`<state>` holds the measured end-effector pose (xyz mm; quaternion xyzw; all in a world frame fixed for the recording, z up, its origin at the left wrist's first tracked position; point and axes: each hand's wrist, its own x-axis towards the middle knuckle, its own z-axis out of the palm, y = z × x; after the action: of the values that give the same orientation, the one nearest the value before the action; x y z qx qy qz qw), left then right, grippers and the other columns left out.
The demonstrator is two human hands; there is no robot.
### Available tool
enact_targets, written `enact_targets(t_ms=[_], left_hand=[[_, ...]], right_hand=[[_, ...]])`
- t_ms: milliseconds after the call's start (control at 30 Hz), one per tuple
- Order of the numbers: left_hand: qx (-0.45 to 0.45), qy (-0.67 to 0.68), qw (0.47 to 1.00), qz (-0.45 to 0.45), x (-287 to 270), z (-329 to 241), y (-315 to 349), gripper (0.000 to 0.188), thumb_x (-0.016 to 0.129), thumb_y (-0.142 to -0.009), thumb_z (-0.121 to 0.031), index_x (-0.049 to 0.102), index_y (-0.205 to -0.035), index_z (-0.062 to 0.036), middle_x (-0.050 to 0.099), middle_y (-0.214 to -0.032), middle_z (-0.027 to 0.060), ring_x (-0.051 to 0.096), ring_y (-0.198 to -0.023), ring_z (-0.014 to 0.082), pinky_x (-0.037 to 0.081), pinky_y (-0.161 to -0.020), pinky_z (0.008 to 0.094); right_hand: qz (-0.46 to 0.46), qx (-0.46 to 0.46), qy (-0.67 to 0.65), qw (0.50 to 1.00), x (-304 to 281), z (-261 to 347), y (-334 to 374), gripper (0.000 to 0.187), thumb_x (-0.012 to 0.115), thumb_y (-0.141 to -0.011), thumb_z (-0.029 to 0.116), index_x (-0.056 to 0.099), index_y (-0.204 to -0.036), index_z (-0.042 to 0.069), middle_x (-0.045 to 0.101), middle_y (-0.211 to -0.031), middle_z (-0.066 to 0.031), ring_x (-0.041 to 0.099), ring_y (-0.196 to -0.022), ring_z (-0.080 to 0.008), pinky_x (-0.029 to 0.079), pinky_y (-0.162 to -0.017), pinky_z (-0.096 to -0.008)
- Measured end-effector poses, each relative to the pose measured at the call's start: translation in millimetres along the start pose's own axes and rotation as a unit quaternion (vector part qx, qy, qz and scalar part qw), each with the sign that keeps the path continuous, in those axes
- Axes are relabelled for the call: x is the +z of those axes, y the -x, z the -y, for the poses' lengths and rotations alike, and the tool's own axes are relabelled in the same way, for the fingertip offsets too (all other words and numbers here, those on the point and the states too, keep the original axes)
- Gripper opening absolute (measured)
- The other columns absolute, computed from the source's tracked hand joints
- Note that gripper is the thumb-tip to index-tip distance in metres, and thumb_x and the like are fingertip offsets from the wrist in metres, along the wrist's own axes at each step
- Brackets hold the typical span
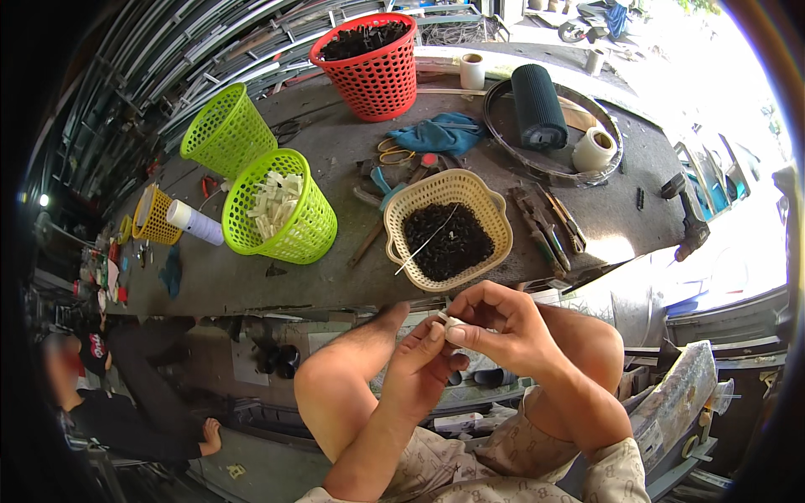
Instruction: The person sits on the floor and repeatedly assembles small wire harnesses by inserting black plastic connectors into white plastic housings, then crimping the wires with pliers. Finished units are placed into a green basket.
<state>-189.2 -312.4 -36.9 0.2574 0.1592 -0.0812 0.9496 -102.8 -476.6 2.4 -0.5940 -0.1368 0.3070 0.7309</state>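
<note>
Left hand (417, 356) and right hand (507, 331) pinch a small white piece (450, 322) between thumbs and fingertips, just nearer than the beige basket (444, 189). That basket stands on a dark grey bench (335, 287); beyond the basket lie stacked metal bars (151, 75), far left a co-worker (117, 423), right bright daylight.

Cream basket (444, 189) bars hands (507, 331); depth unclear.

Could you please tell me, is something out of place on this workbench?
Slightly: a thin white strip lies across the small black pieces in the beige basket, one end jutting past the rim. It looks odd among mostly black contents.
</note>
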Motion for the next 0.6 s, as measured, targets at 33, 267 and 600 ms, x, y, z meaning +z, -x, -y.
enact_targets(t_ms=[33, 267, 600], left_hand=[[-0.005, 0.01, 1.0, 0.011, -1, 0, -1, 0.027, 0.061, -0.108, -0.03, 0.065, -0.125, -0.0081, 0.073, -0.113, 0.0039, 0.07, -0.099, 0.0145, 0.057, -0.083, 0.034], [0.039, 0.045, 0.998, -0.013, -8, -13, -2, 0.037, 0.059, -0.108, -0.034, 0.063, -0.13, -0.0041, 0.072, -0.122, 0.0122, 0.072, -0.1, 0.0235, 0.057, -0.083, 0.0376], [0.067, 0.067, 0.99, -0.101, -8, -16, -4, 0.039, 0.055, -0.111, -0.036, 0.066, -0.126, -0.002, 0.075, -0.109, 0.0141, 0.074, -0.091, 0.0278, 0.061, -0.083, 0.0404]], right_hand=[[-0.004, 0.001, 0.013, 1.0, 1, -1, 0, 0.04, 0.081, -0.093, 0.005, 0.066, -0.128, -0.005, 0.073, -0.108, -0.0043, 0.067, -0.097, -0.0088, 0.056, -0.089, -0.0269], [0.018, -0.097, 0.072, 0.993, -2, 1, 0, 0.049, 0.077, -0.091, 0.001, 0.062, -0.137, -0.003, 0.067, -0.126, -0.0105, 0.066, -0.105, -0.0134, 0.055, -0.087, -0.0271], [-0.097, -0.401, 0.413, 0.812, 4, -1, -2, 0.058, 0.094, -0.07, 0.038, 0.073, -0.118, 0.012, 0.055, -0.15, -0.0202, 0.066, -0.118, -0.0357, 0.052, -0.096, -0.0454]])
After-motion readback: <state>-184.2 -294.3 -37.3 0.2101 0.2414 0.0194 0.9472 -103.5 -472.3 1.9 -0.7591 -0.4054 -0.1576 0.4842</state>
